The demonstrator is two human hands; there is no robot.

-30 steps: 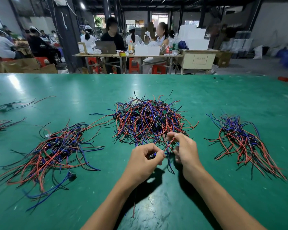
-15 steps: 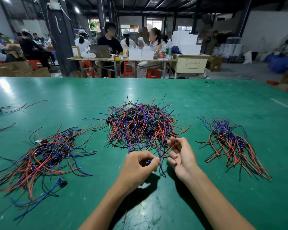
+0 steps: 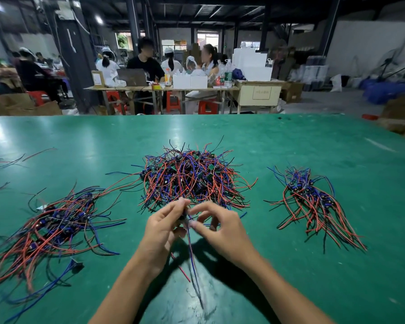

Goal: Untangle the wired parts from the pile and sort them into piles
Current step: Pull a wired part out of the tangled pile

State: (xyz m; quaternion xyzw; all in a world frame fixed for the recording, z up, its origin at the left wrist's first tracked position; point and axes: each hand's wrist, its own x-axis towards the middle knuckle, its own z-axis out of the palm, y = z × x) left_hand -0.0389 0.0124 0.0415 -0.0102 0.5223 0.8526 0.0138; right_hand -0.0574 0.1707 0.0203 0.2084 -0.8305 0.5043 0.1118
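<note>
Both hands are working one wired part (image 3: 189, 232) just off the 6 o'clock edge of the tangled centre pile (image 3: 192, 178), above the green surface (image 3: 290, 141).

Left hand (image 3: 160, 232) is pinching the part's dark body between thumb and fingertips, fingers curled round it. Right hand (image 3: 220, 230) is meeting it from 3 o'clock, thumb and forefinger closing on the same spot, other fingers loosely curled. Both grips are closed on the part. How much of the body each one has, I cannot tell; the contact point is blurred.

Key relation: the part's long axis is running roughly 12 to 6. Its blue and red leads are hanging from the pinch toward 6 o'clock, between the two wrists, tips blurred near the surface. Whether any lead at the top is trailing into the centre pile is not readable.

Sorted piles: one at 3 o'clock (image 3: 313, 202), well apart from the right hand, wires fanned toward 5 o'clock. One at 9 o'clock (image 3: 54, 225), larger and looser, well apart from the left hand. A few stray wires (image 3: 7, 160) are lying at far 10 o'clock.

Judgement: the part is looking nearly or fully free. Right hand is nearer the 3 o'clock pile, left nearer the 9 o'clock one, so the drop side is deciding which grip lets go. Risk: dangling leads snagging the centre pile's near edge on the way across.
</note>
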